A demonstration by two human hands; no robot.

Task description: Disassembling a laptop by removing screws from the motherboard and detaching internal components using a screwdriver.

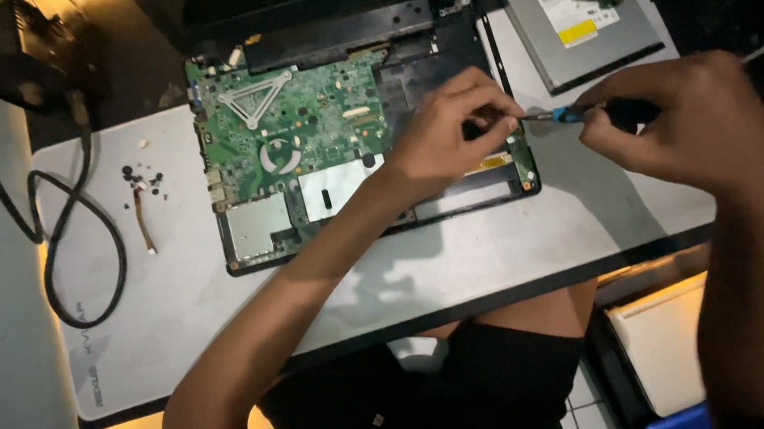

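An opened laptop base (251, 259) lies on a grey mat (183, 318), its green motherboard (304, 126) exposed. My left hand (448, 134) rests over the right part of the base, fingertips pinched at the tip of a screwdriver (563, 115). My right hand (681, 126) grips that screwdriver's black handle, which has a blue collar; the shaft points left toward the laptop's right edge. Whatever sits under my left fingers is hidden.
A silver optical drive (579, 21) lies at the back right. Small dark screws (142, 179) and a short ribbon cable (143, 220) sit left of the laptop. A black cable (79, 236) loops at the left from a dark box (3, 48). My knees are below the table edge.
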